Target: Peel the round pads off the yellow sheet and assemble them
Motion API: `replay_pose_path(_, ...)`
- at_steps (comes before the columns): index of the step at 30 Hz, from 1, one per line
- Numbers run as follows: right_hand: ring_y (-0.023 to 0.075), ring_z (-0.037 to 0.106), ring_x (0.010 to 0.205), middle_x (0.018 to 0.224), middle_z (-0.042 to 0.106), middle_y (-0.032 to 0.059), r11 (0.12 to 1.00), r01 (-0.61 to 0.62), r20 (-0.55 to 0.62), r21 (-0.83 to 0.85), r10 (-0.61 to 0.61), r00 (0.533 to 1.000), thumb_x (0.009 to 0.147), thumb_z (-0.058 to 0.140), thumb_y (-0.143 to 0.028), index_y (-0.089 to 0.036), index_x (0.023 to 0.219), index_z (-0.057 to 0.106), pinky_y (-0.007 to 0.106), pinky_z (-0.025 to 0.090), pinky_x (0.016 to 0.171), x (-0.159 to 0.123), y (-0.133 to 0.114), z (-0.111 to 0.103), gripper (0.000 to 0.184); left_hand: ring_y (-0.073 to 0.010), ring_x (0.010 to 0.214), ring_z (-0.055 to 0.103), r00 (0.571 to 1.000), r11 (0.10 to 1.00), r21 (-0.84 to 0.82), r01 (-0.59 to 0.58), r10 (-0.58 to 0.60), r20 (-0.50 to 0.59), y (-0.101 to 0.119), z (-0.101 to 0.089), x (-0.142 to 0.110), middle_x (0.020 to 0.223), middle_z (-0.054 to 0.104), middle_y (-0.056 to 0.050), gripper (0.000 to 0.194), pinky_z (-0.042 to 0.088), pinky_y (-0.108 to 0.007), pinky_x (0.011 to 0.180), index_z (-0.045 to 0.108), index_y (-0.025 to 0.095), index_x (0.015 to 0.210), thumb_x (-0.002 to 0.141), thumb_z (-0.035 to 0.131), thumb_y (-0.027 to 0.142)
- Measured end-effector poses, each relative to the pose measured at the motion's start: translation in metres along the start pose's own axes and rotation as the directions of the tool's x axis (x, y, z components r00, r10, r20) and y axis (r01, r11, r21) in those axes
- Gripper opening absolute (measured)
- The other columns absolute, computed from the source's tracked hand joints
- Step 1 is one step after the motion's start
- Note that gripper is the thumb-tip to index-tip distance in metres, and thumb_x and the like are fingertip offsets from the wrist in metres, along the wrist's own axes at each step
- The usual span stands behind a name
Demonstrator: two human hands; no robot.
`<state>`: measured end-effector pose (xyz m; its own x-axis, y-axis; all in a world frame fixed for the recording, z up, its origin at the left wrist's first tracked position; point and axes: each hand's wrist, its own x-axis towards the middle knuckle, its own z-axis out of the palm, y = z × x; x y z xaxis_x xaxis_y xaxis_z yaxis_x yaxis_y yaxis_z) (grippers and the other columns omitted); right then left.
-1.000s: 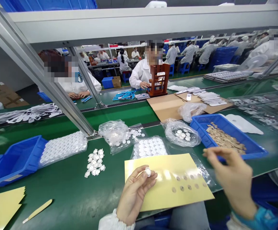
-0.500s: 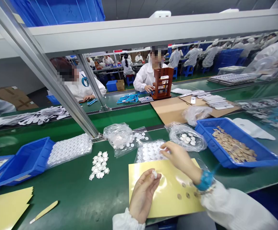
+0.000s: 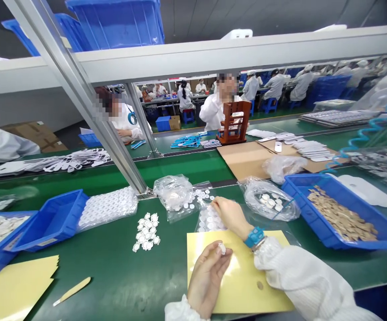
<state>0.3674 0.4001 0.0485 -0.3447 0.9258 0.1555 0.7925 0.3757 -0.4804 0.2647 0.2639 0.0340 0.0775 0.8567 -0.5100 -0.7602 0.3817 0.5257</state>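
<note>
- left hand (image 3: 208, 278) up first: a narrow pinch, thumb and fingertips closed on a small white round piece (image 3: 222, 248), held just above a yellow backing sheet (image 3: 240, 272)
- right hand (image 3: 231, 217) is working at a clear-wrapped sheet of white discs (image 3: 209, 219), fingertips bunched at its edge; from this angle i can't tell whether they hold a disc
- the danger looks like the left pinch: it's a tiny piece, so a slight loosening of the fingertips could drop it onto the sheet or the belt
- on the right, a dragging fingertip could shift the wrapped sheet or tear its film
- the right sleeve is a risk too, lying over the yellow backing sheet, where an arm sweep could pull it out of line
- pose check: left forearm comes in low from the bottom edge, palm turned up and inward; right arm reaches across above it, wrist bent, blue wristband showing
- to the left, a loose pile of white scalloped pieces (image 3: 145, 232) sits on the green belt (image 3: 106, 276), near a pale yellow spatula (image 3: 72, 290)
- ahead, a clear plastic bag of white pieces (image 3: 269, 201) lies beside a blue tray of tan pieces (image 3: 342, 218)
- beyond the frame of the line, a co-worker's hands are hidden behind a brown wooden rack (image 3: 235, 122)
</note>
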Motion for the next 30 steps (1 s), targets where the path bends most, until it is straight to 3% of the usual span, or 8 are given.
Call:
replay_pose_path(4, 0.0117, 0.061, 0.073, 0.080, 0.064, 0.0004, 0.983, 0.072, -0.007, 0.170, -0.072, 0.997, 0.099, 0.035, -0.027, -0.017, 0.091, 0.056, 0.024, 0.050, 0.068, -0.030, -0.008, -0.031, 0.024, -0.0196, 0.095, 0.068, 0.998, 0.990, -0.140, -0.020, 0.012, -0.057, 0.013, 0.003, -0.002, 0.086, 0.074, -0.009, 0.010, 0.048, -0.034, 0.096, 0.062, 0.014, 0.092, 0.082, 0.060, 0.014)
replay_pose_path(6, 0.0108, 0.061, 0.075, 0.082, 0.064, -0.0010, 0.960, 0.136, 0.021, 0.244, -0.146, 0.989, 0.097, 0.041, -0.026, -0.020, 0.087, 0.056, 0.020, 0.049, 0.069, -0.054, -0.021, -0.039, 0.019, -0.0179, 0.088, 0.069, 0.997, 0.969, -0.244, -0.043, 0.028, -0.065, 0.021, 0.009, -0.002, 0.085, 0.073, -0.009, 0.012, 0.052, -0.032, 0.088, 0.062, 0.013, 0.095, 0.085, 0.055, 0.012)
replay_pose_path(9, 0.0124, 0.060, 0.079, 0.082, 0.063, -0.0025, 0.909, 0.243, 0.077, 0.339, -0.285, 0.956, 0.090, 0.054, -0.021, -0.021, 0.078, 0.057, 0.021, 0.048, 0.072, -0.087, -0.042, -0.040, 0.013, -0.0160, 0.082, 0.069, 1.000, 0.941, -0.338, -0.017, 0.016, -0.006, 0.027, 0.020, -0.002, 0.083, 0.072, -0.008, 0.013, 0.055, -0.028, 0.078, 0.062, 0.014, 0.095, 0.086, 0.052, 0.013)
replay_pose_path(12, 0.0182, 0.058, 0.086, 0.087, 0.061, 0.0017, 0.901, 0.261, 0.022, 0.346, -0.286, 0.958, 0.086, 0.058, -0.017, -0.021, 0.084, 0.059, 0.029, 0.049, 0.075, -0.106, -0.053, -0.032, 0.005, -0.0161, 0.088, 0.068, 0.999, 0.913, -0.407, 0.033, -0.018, 0.041, 0.029, 0.030, -0.004, 0.084, 0.070, -0.007, 0.012, 0.054, -0.025, 0.081, 0.064, 0.013, 0.092, 0.086, 0.054, 0.015)
replay_pose_path(16, 0.0221, 0.056, 0.096, 0.100, 0.058, 0.0050, 0.903, 0.195, -0.058, 0.382, -0.187, 0.981, 0.083, 0.063, -0.020, -0.023, 0.105, 0.056, 0.034, 0.049, 0.080, -0.116, -0.054, -0.026, 0.023, -0.0164, 0.092, 0.067, 1.000, 0.898, -0.439, -0.005, 0.017, 0.024, 0.029, 0.037, -0.013, 0.088, 0.070, -0.007, 0.014, 0.054, -0.024, 0.080, 0.066, 0.015, 0.092, 0.086, 0.053, 0.015)
replay_pose_path(22, 0.0208, 0.058, 0.091, 0.093, 0.059, 0.0030, 0.865, 0.170, -0.143, 0.473, -0.115, 0.983, 0.084, 0.061, -0.019, -0.025, 0.093, 0.060, 0.033, 0.051, 0.076, -0.126, -0.054, -0.020, 0.011, -0.0188, 0.101, 0.065, 0.994, 0.891, -0.447, -0.075, 0.102, 0.037, 0.032, 0.042, -0.025, 0.080, 0.070, -0.004, 0.019, 0.046, -0.035, 0.098, 0.067, 0.019, 0.088, 0.089, 0.048, 0.019)
replay_pose_path(25, 0.0202, 0.058, 0.090, 0.093, 0.061, 0.0028, 0.851, 0.236, -0.222, 0.470, -0.144, 0.964, 0.082, 0.065, -0.020, -0.024, 0.090, 0.061, 0.032, 0.051, 0.076, -0.127, -0.051, -0.019, 0.010, -0.0179, 0.100, 0.065, 0.992, 0.877, -0.478, -0.045, 0.097, 0.086, 0.034, 0.041, -0.027, 0.078, 0.070, -0.003, 0.022, 0.043, -0.037, 0.101, 0.068, 0.020, 0.085, 0.090, 0.046, 0.021)
replay_pose_path(30, 0.0187, 0.059, 0.084, 0.090, 0.064, 0.0051, 0.843, 0.423, -0.329, 0.333, -0.316, 0.890, 0.084, 0.064, -0.021, -0.020, 0.094, 0.064, 0.031, 0.050, 0.070, -0.130, -0.043, -0.026, 0.010, -0.0186, 0.101, 0.064, 0.981, 0.828, -0.559, 0.039, 0.075, 0.180, 0.039, 0.039, -0.028, 0.078, 0.070, -0.002, 0.021, 0.036, -0.043, 0.107, 0.066, 0.018, 0.085, 0.090, 0.046, 0.022)
